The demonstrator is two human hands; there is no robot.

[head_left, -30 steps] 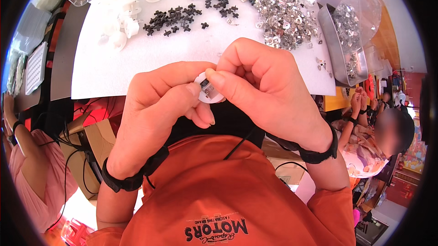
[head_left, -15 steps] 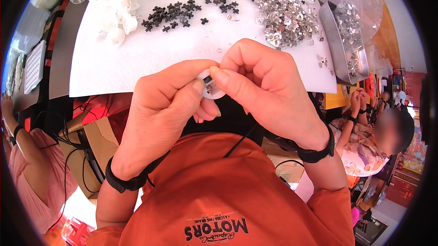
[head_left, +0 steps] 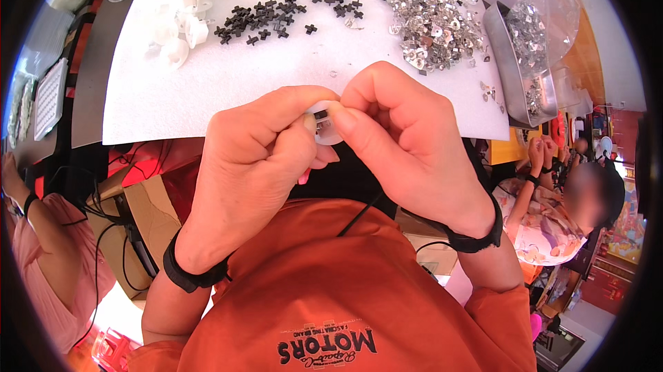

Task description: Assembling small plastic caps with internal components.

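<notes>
Between both hands, just over the near edge of the foam-covered table, is a small round white plastic part [head_left: 327,136] with a black piece [head_left: 320,115] set in it. My left hand [head_left: 259,154] pinches its left side between thumb and fingers. On the right side, the thumb of my right hand [head_left: 400,137] presses against the part near the black piece, with the fingers curled behind. Whether the right fingers also hold a separate small piece is hidden. Beyond the hands lie black cross-shaped pieces [head_left: 259,18] and a heap of small silvery metal pieces [head_left: 438,23].
White plastic parts [head_left: 176,23] are heaped at the far left of the white foam sheet [head_left: 159,106]. A metal tray [head_left: 498,41] with more metal pieces stands at the right. One person [head_left: 542,213] works at the right, another [head_left: 59,255] at the left.
My left thumb has bent and shifted slightly right on the white part. The right hand has moved a little right and down, its thumb still pressed to the part.
</notes>
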